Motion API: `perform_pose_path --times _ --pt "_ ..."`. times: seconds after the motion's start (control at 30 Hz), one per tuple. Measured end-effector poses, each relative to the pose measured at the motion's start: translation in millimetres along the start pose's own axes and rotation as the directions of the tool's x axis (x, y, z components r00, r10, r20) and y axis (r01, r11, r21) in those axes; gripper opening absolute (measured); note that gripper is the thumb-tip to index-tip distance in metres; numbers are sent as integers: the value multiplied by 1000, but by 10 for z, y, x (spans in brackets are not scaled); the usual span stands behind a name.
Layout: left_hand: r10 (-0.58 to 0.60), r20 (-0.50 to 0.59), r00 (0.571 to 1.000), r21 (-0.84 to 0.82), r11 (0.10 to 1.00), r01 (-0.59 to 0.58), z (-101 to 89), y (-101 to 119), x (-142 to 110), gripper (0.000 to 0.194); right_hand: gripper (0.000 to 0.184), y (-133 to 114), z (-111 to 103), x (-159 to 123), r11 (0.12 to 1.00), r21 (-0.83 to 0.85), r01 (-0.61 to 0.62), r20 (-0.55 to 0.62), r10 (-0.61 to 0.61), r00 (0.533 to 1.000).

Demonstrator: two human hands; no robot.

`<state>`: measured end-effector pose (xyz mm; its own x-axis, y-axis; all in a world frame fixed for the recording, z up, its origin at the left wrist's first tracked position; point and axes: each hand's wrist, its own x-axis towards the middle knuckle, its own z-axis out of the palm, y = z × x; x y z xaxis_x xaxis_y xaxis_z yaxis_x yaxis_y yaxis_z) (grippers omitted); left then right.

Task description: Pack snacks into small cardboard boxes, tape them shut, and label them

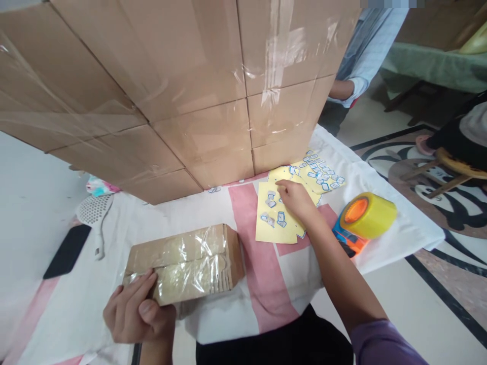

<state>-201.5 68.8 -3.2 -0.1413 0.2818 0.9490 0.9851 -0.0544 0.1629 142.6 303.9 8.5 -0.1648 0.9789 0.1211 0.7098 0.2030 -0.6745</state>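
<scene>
My left hand [135,312] rests with its fingers curled on the near edge of a small cardboard parcel [190,263] wrapped in clear tape, which lies on a white and pink cloth [262,268]. My right hand [297,197] reaches out over a yellow sticker sheet [276,225] with small blue and white stickers, its fingertips pinched at one of them. A second yellow sticker sheet [317,172] with several stickers lies just beyond.
A tall stack of taped cardboard boxes [171,86] stands right behind the parcel. A tape dispenser with a yellow roll [363,218] lies right of the sheets. A black phone [67,251] and white strainer [95,210] lie left. Another person's sleeve [365,56] shows behind the boxes.
</scene>
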Motion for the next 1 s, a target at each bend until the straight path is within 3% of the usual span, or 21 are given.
perform_pose_path --times 0.07,0.17,0.3,0.37,0.53,0.63,0.73,0.87,1.0 --pt "-9 -4 1000 0 1000 9 0 -15 -13 40 33 35 -22 -20 991 -118 -69 -29 66 997" --pt "-18 -11 1000 3 1000 18 4 -32 -37 41 28 89 -28 -96 957 -246 -152 70 174 982" --pt "-15 -28 999 -3 1000 15 15 -36 -51 42 14 116 -18 -215 949 -279 -150 155 198 968" --pt "-17 -34 999 -6 1000 16 16 -32 -52 41 7 114 -23 -240 957 -253 -144 143 184 972" --pt "-32 -13 999 -12 999 31 11 -16 -50 41 11 98 -80 -216 979 -138 -152 97 167 981" --pt "-52 -9 999 -4 999 52 -5 19 -35 41 12 53 -127 -223 977 133 -165 122 149 981" --pt "-123 44 991 11 992 122 -45 77 -8 41 17 -37 -177 -297 870 459 -180 172 112 979" --pt "-202 100 974 16 979 202 -114 137 10 39 22 -203 -212 -506 699 693 -175 203 44 978" --pt "-190 95 977 13 982 190 -134 138 2 39 25 -427 -53 -839 433 860 -271 237 131 963"
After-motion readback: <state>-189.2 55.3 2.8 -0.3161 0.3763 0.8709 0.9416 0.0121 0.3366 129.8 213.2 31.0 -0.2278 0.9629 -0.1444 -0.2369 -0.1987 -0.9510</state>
